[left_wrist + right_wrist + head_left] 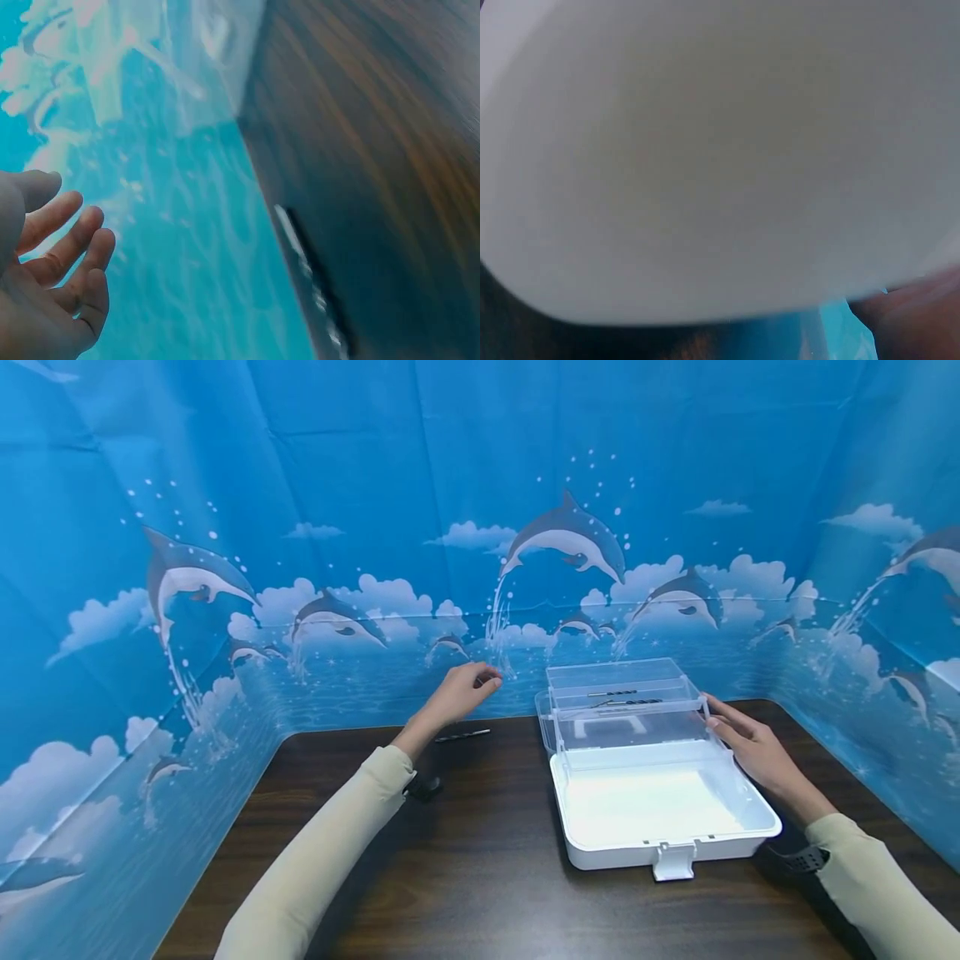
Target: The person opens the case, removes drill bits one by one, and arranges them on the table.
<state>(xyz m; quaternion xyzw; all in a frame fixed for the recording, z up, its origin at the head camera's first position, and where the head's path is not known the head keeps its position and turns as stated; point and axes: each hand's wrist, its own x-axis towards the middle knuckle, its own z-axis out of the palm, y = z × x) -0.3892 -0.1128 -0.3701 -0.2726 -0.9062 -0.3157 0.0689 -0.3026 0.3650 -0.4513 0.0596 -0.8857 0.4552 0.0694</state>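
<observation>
A white plastic storage box (667, 852) stands with its lid back and its clear fold-out trays (622, 670) raised. My right hand (757, 752) holds the trays' right edge. In the right wrist view the white box wall (705, 172) covers most of the picture, and only part of that hand (922, 322) shows. Dark drill bits (633, 702) lie in the clear trays. Another drill bit (462, 736) lies on the table near the back edge. Above it hovers my left hand (463, 691), its fingers (90, 244) loosely bent with nothing between them.
The dark wooden table (465, 868) ends at a blue curtain (450, 460) printed with dolphins and clouds, which closes off the back and both sides. At the box's front edge a white latch (674, 862) hangs down.
</observation>
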